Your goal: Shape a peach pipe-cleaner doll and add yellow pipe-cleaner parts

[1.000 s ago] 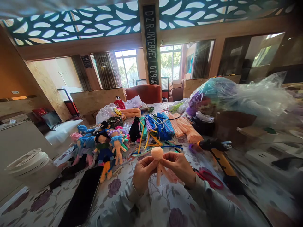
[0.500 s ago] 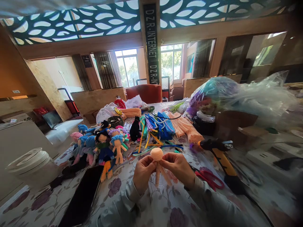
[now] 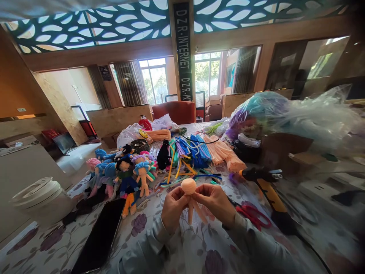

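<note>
Between my two hands is a peach pipe-cleaner doll (image 3: 188, 187) with a round head and two legs hanging down. My left hand (image 3: 174, 207) pinches it just below the head, on its left side. From the other side, my right hand (image 3: 215, 201) pinches it at the same height, thumb and forefinger together. The doll's middle is partly hidden by my fingers. Beyond my hands lie loose coloured pipe cleaners (image 3: 182, 167) and a bundle of peach ones (image 3: 224, 152). Red-handled scissors (image 3: 253, 215) rest beside my right forearm.
Several finished dolls (image 3: 125, 171) are heaped at the left, behind a black phone (image 3: 98, 236). A white lidded pot (image 3: 42, 199) stands at far left. On the right are a yellow-and-black glue gun (image 3: 269, 194) with a cord and a large plastic bag (image 3: 262, 104).
The view has shifted very slightly. Both hands keep their pinch on the doll, with hardly any visible movement.
</note>
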The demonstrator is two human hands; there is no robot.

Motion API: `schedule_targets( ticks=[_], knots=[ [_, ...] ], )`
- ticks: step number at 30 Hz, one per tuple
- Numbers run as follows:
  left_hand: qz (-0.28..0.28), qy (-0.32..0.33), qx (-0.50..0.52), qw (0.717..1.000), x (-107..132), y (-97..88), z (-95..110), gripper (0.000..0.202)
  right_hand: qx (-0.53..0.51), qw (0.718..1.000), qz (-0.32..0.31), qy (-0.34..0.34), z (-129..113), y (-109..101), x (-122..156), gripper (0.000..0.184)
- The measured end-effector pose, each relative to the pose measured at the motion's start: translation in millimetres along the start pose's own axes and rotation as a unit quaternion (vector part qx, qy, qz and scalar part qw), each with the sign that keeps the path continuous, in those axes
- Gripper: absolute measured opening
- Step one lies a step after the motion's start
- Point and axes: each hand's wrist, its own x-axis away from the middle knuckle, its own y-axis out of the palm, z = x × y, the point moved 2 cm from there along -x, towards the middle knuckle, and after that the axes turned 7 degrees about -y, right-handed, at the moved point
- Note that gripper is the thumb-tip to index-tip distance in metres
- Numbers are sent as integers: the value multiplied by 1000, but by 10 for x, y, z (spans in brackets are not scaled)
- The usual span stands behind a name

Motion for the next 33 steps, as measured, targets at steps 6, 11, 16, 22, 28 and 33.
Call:
schedule_targets(
  ticks=[6, 11, 16, 22, 28, 33],
  knots=[
    [-8, 3, 12, 1000, 13, 17, -2, 22, -27, 1000, -1, -6, 52, -41, -23, 34],
    [20, -21, 61, 998, 18, 23, 0, 25, -68, 998, -4, 2, 71, -73, -38, 32],
    [10, -18, 41, 999, 31, 25, 21, 25, -72, 997, -15, 11, 56, -80, -27, 30],
    [-2, -12, 34, 999, 37, 33, 33, 22, -54, 998, -12, 3, 66, -78, -33, 29],
    [-10, -9, 22, 1000, 17, 10, 3, 20, -30, 999, -11, 5, 67, -56, -32, 33],
    [-7, -1, 16, 1000, 8, 5, -10, 20, -21, 1000, -17, 12, 83, -44, -27, 34]
  ],
)
